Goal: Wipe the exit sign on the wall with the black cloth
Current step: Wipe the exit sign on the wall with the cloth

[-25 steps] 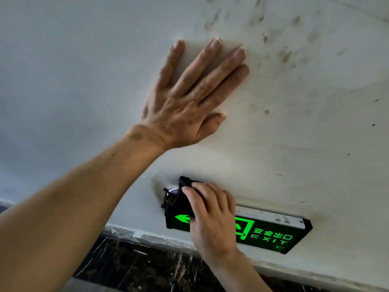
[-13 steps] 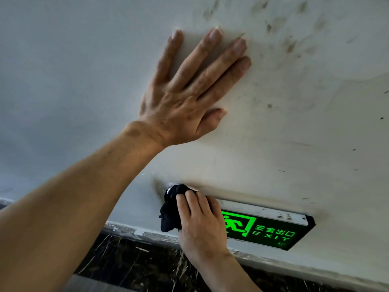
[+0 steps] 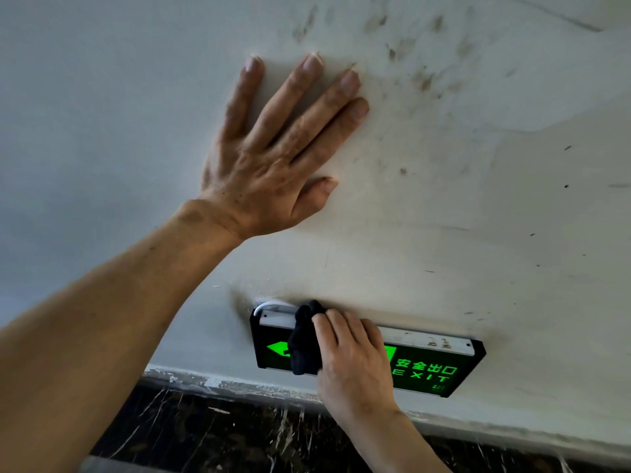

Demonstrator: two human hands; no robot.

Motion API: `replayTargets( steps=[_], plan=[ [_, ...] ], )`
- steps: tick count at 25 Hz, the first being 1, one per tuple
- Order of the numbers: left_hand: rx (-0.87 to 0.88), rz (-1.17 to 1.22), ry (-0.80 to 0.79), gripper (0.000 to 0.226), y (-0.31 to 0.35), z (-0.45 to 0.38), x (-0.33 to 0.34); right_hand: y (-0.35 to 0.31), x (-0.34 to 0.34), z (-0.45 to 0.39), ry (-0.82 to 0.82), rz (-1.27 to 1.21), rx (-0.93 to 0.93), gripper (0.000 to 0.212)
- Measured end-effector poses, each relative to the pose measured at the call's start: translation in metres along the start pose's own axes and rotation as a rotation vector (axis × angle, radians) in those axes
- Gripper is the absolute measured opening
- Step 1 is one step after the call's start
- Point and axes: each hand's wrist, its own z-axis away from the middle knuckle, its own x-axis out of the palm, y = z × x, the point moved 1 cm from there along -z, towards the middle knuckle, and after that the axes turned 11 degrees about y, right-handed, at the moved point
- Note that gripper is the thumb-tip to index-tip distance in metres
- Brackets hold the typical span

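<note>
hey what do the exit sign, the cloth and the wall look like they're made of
Exit sign: glossy dark face, probably plastic, lit green; the pale strip along its top looks like brushed metal with small screws. Black cloth: soft matte fabric, bunched under the right hand. Wall: matte painted plaster by the look, scuffed with dark smudges.

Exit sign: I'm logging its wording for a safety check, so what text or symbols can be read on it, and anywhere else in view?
"安全出口" on the exit sign, green on black.
"EXIT" below those characters, on the same face.
A green left-pointing arrow at its left end; no words.
Small green marks in the lower right corner: too small to read.
The wall bears no text.
</note>
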Motion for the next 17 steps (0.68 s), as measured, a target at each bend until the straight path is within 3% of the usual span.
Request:
replayTargets(
  steps=[17],
  plan=[
    [0.021, -0.033, 0.006, 0.068, 0.000, 0.002, 0.001, 0.126, -0.046, 0.049, -0.007, 0.134, 0.167, 0.076]
  ],
)
